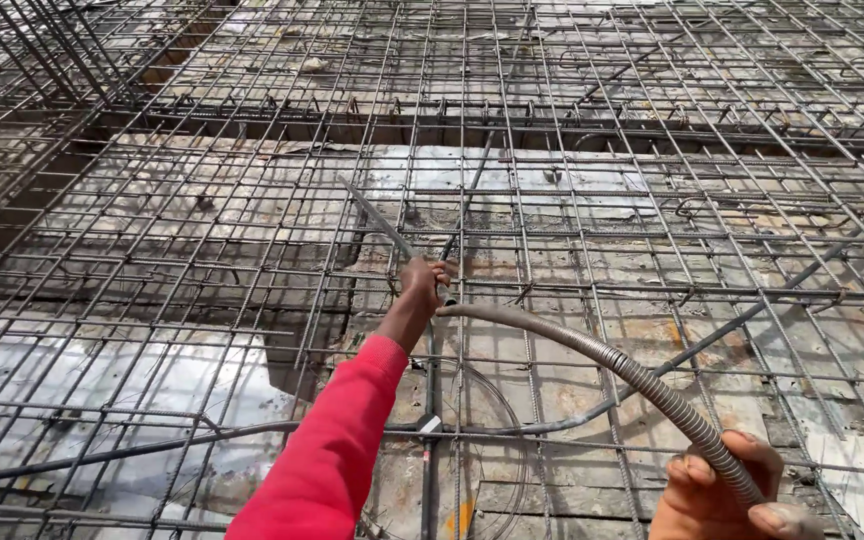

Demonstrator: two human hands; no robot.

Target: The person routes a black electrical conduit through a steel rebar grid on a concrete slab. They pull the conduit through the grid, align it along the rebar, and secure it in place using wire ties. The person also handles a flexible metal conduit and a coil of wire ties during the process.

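Conduit (pixel 592 350): ribbed metal, flexible, likely springy and light. Left hand (pixel 422 280) fisted on its far end, right hand (pixel 727 490) gripping near end, above rebar mesh (pixel 202 250).

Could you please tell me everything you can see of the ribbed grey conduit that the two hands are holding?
The conduit is a grey, ribbed flexible tube, metal by its look. It arches over the rebar mesh from the left hand, which grips its far end, down to the right hand, whose fingers close around it near the bottom edge. Its surface looks dull and dusty. Where it ends past either hand is hidden.
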